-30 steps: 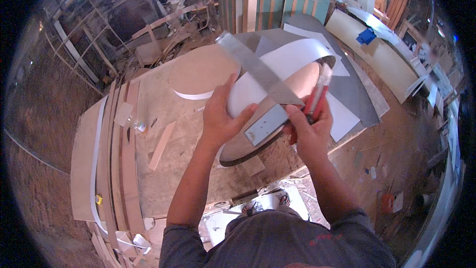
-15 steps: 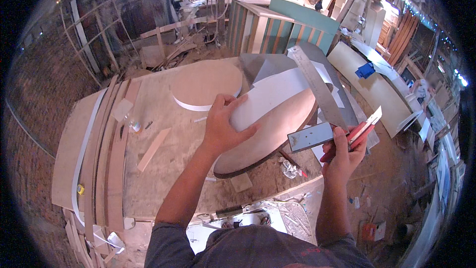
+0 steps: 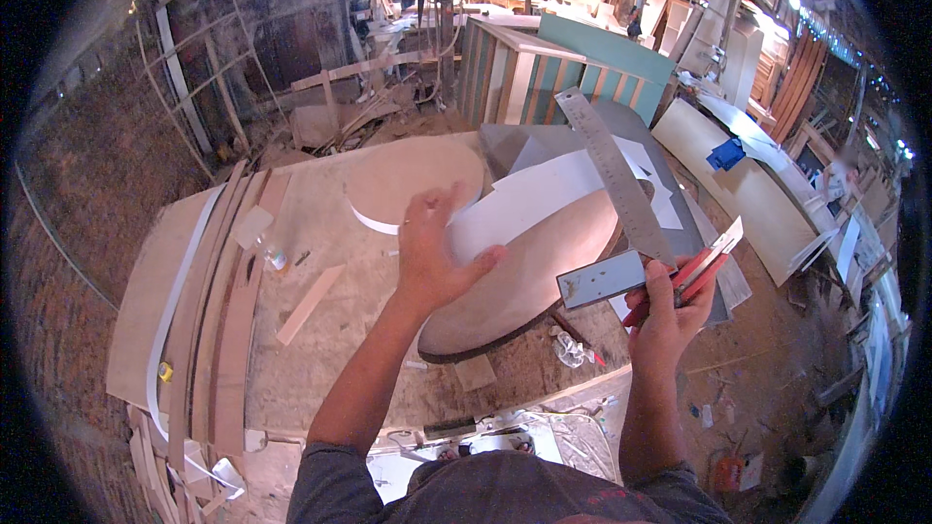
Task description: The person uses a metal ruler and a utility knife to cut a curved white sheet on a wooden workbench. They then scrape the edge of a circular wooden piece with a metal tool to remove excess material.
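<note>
My right hand [image 3: 670,315] is wrapped around a try square [image 3: 621,180] and a red utility knife [image 3: 704,267]. The square's long steel blade points away from me, its flat stock lies to the left, and the knife blade sticks out up and right. A curved white sheet [image 3: 529,199] lies beside an oval wooden panel [image 3: 524,277] with a dark edge. At the sheet's left end my left hand [image 3: 427,247] is open, thumb and fingers spread, fingertips blurred. I cannot tell if it touches the sheet. A round wooden panel [image 3: 413,175] with white edging sits behind that hand.
Long wooden strips [image 3: 209,320] and a yellow tape measure [image 3: 165,372] are on the workbench's left side. A small bottle [image 3: 277,259] and a loose wood piece [image 3: 311,304] lie nearer. Crumpled plastic [image 3: 571,349] is by the front edge. A green striped cabinet [image 3: 544,78] stands behind.
My left hand has loosened, its fingers spreading upward from the sheet's end. The right hand still holds the square and knife, nearly in place. The whole view has shifted slightly.
</note>
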{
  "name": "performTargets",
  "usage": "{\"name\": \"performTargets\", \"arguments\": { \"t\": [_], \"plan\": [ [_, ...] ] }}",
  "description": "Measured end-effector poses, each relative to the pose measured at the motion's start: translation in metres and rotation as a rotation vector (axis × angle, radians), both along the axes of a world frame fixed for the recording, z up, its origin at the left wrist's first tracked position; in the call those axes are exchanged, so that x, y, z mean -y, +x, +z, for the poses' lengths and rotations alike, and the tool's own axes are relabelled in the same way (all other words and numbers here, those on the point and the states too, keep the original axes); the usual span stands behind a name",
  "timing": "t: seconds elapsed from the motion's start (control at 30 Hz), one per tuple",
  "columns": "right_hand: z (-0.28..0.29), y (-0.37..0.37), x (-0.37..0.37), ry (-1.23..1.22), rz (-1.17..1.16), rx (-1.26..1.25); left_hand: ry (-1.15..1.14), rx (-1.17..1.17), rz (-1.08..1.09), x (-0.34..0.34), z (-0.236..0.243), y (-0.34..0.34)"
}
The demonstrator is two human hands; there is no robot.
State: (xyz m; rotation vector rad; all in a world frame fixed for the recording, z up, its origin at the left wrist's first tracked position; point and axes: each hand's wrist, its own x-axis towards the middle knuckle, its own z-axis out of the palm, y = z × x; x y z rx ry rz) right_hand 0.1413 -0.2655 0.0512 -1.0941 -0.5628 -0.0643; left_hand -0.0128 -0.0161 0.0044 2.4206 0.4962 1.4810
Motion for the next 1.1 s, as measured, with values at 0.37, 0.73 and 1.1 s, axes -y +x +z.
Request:
{"name": "performTargets", "arguments": {
  "t": [0.37,0.73,1.1],
  "plan": [
    [0.025,-0.027,-0.03,0.062,0.108,0.092,0.178,-0.356,-0.078,0.107,0.077,0.008],
    [0.097,0.111,-0.018,-0.286,0.044,0.678,-0.696,0.206,-0.673,0.032,0.099,-0.053],
    [0.073,0.087,0.001,-0.917,0.406,0.581,-0.888,0.003,-0.587,-0.035,0.069,-0.032]
  ]
}}
